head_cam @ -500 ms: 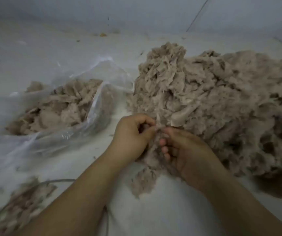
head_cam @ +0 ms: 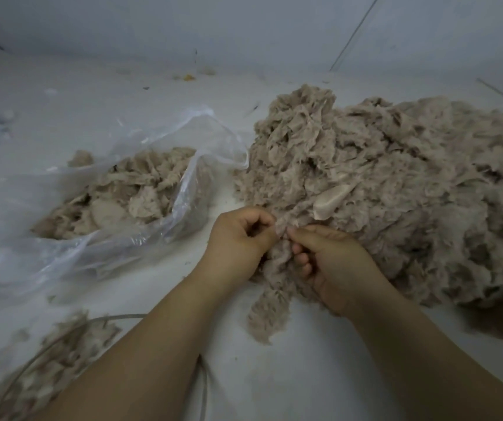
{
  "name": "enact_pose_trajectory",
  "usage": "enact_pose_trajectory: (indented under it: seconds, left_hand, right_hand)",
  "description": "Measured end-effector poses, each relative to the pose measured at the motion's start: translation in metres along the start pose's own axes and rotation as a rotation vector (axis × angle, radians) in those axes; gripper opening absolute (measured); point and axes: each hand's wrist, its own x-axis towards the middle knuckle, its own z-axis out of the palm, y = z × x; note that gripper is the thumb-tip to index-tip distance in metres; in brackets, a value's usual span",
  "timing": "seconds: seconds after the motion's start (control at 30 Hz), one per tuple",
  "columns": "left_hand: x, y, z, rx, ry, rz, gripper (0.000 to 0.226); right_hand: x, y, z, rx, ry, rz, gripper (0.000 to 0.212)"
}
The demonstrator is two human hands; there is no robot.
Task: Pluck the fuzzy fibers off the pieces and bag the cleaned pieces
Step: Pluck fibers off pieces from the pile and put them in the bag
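Right beside the big fuzzy pile [head_cam: 396,189], one fuzzy piece [head_cam: 277,259] is pinched tight by left hand [head_cam: 238,238] and right hand [head_cam: 332,262], bag [head_cam: 165,189] further left.

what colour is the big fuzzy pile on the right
Greyish beige, a dull taupe, seen in the head view: the fuzzy pile.

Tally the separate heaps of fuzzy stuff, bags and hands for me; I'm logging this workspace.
Loose fuzzy heaps: 2, the big pile and a blurred small heap
Plastic bag, part filled: 1
Hands: 2, left hand and right hand
Total: 5
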Motion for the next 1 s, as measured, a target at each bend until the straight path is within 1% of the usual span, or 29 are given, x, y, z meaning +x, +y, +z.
enact_pose_trajectory:
  seconds: [0.07,0.13,0.2,0.27,0.3,0.33,0.4,0.43,0.47,0.5,0.53,0.6,0.67,0.7,0.73,0.8,0.83,0.9,0.93,0.97,1.0]
  left_hand:
    - [0.000,0.003,0.000,-0.030,0.000,0.038,0.013]
    - [0.001,0.005,-0.001,-0.122,-0.025,0.091,0.013]
    - [-0.001,0.006,0.000,-0.159,-0.035,0.122,0.014]
    - [-0.003,0.006,0.001,-0.048,-0.014,0.169,0.010]
    - [-0.004,0.007,0.001,0.026,-0.014,0.210,0.008]
    - [-0.005,0.007,-0.001,0.082,-0.022,0.259,0.007]
    - [-0.005,0.009,-0.004,0.186,-0.053,0.359,0.007]
    - [-0.005,0.010,-0.005,0.233,-0.074,0.393,0.008]
    - [-0.006,0.011,-0.006,0.258,-0.095,0.410,0.009]
    - [-0.006,0.012,-0.007,0.264,-0.118,0.417,0.011]
    - [-0.006,0.012,-0.008,0.268,-0.144,0.424,0.012]
    - [-0.006,0.013,-0.010,0.293,-0.199,0.425,0.013]
    - [-0.006,0.012,-0.011,0.310,-0.252,0.399,0.011]
    - [-0.006,0.012,-0.010,0.288,-0.274,0.353,0.010]
    - [-0.006,0.012,-0.008,0.244,-0.278,0.273,0.016]
    - [-0.004,0.009,-0.005,0.208,-0.225,0.134,0.032]
    - [-0.004,0.008,-0.004,0.253,-0.174,0.153,0.029]
    - [-0.006,0.010,-0.003,0.329,-0.081,0.280,0.018]
    - [-0.006,0.011,-0.003,0.337,-0.052,0.337,0.016]
    - [-0.007,0.013,-0.003,0.345,-0.026,0.392,0.018]
    - [-0.008,0.014,-0.003,0.350,0.001,0.439,0.022]
  right_hand:
    - [0.001,0.000,0.000,0.009,0.008,0.002,0.038]
    - [0.002,0.001,-0.001,0.023,0.017,0.008,0.041]
    - [0.001,0.001,-0.001,0.038,0.018,0.003,0.041]
    - [-0.001,0.000,-0.002,0.050,-0.011,0.000,0.033]
    - [-0.002,-0.001,-0.003,0.049,-0.037,0.003,0.027]
    - [-0.004,-0.003,-0.003,0.049,-0.063,0.011,0.025]
    - [-0.004,-0.004,-0.004,0.039,-0.071,0.028,0.040]
    - [-0.004,-0.004,-0.003,0.039,-0.049,0.038,0.040]
    - [-0.002,-0.004,-0.003,0.055,-0.024,0.047,0.032]
    - [-0.001,-0.004,-0.003,0.089,0.002,0.060,0.024]
    - [0.000,-0.004,-0.002,0.131,0.020,0.079,0.022]
    - [0.000,-0.005,-0.002,0.206,0.013,0.103,0.024]
    - [-0.001,-0.006,-0.004,0.232,-0.024,0.109,0.029]
    - [-0.002,-0.007,-0.004,0.223,-0.042,0.111,0.036]
    - [-0.003,-0.008,-0.004,0.211,-0.056,0.112,0.043]
    - [-0.002,-0.009,-0.004,0.209,-0.074,0.131,0.047]
    - [-0.001,-0.009,-0.005,0.219,-0.076,0.140,0.048]
    - [0.002,-0.008,-0.007,0.230,-0.073,0.128,0.058]
    - [0.003,-0.007,-0.008,0.238,-0.078,0.118,0.060]
    - [0.002,-0.006,-0.007,0.252,-0.093,0.115,0.053]
    - [0.002,-0.005,-0.007,0.272,-0.120,0.112,0.037]
